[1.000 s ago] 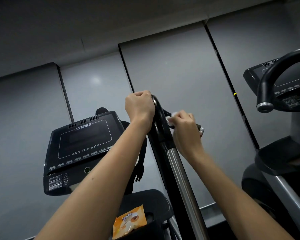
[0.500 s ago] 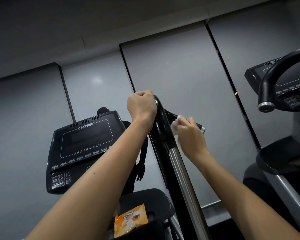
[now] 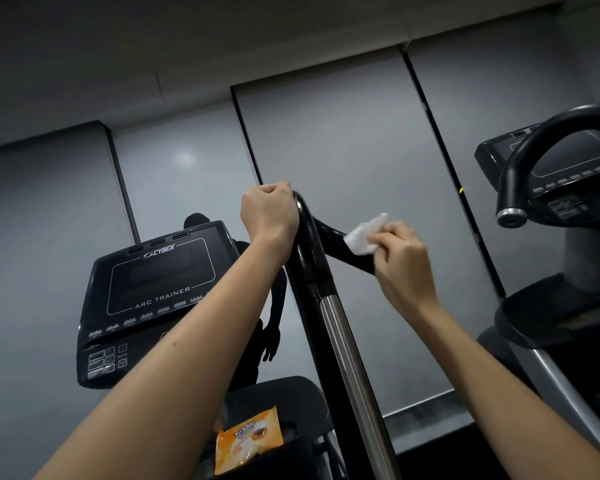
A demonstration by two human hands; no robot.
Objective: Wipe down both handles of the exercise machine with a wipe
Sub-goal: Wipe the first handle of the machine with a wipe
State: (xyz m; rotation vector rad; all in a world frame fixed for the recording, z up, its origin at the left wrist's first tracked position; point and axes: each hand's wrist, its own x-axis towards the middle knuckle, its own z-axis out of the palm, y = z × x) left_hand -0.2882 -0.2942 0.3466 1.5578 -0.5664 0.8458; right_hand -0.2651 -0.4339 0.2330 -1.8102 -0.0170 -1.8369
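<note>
A black curved handle tops a silver pole in the middle of the view. My left hand grips the bend at the top of this handle. A short black branch of the handle runs to the right. My right hand pinches a crumpled white wipe that lies against that branch; the hand hides the branch's far end. A thin black part shows behind my left forearm; whether it is the machine's other handle I cannot tell.
The machine's black console, marked ARC TRAINER, stands at the left. An orange pack of wipes sits in a black holder below. A second machine with a black looped handle stands at the right. Grey wall panels are behind.
My right hand has come back along the side branch toward the right and lifted a little, so the wipe now shows above the fingers. My left hand keeps its grip.
</note>
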